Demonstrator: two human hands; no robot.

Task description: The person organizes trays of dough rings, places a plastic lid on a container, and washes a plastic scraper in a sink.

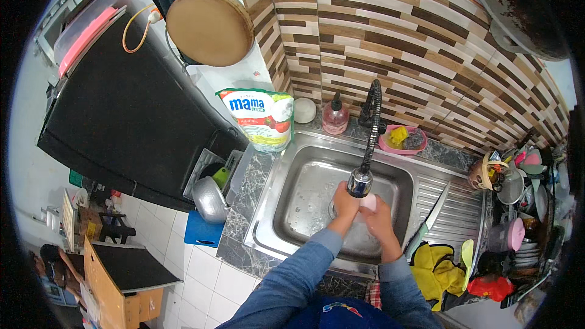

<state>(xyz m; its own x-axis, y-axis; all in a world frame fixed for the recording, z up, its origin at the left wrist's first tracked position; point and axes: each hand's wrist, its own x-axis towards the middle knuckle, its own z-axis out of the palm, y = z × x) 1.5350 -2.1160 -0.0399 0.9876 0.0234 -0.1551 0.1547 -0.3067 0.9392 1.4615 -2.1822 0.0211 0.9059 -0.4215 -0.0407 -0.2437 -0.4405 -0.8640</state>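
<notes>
Both my hands are together over the steel sink [292, 207], below the black flexible faucet [376, 103] with its chrome spray head [360, 181]. My right hand [379, 219] is closed on a small pale pink object [368, 201]; its kind does not show. Right beside it is my left hand [345, 202], up against the spray head, which hides most of its fingers. Whether it also grips the pink object cannot be made out. Wet spots and some foam lie on the basin floor.
A knife [436, 213] with a pale green handle lies on the ribbed drainboard, near a yellow cloth [436, 271]. Dishes and utensils crowd the right side. Behind the sink stand a pink soap bottle [335, 119], a pink sponge tray [402, 146] and a detergent pouch [262, 125].
</notes>
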